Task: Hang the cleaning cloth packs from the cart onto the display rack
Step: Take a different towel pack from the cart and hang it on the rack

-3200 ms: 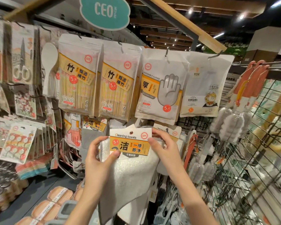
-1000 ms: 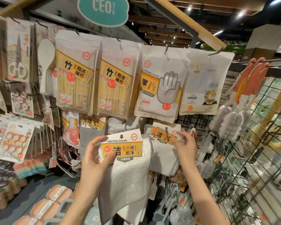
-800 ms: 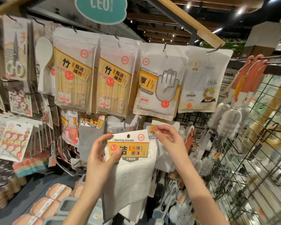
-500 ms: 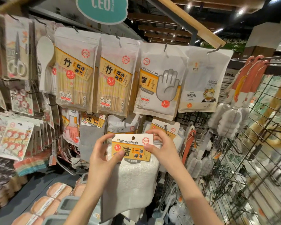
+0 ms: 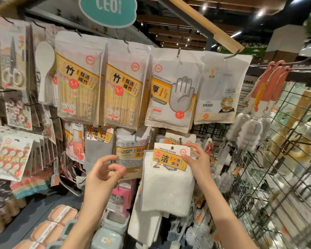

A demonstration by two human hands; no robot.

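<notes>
The cleaning cloth pack (image 5: 166, 177) hangs in front of the same packs on the rack hook (image 5: 181, 140), below the disposable gloves bag (image 5: 171, 90). The right hand (image 5: 197, 161) pinches its card header; the left hand (image 5: 102, 174), left of the pack, is loosely curled, empty. Hanging step: next the header hole likely needs sliding fully onto the hook

White cleaning cloth pack (image 5: 167, 187) hangs upright before another pack (image 5: 180, 138).
</notes>
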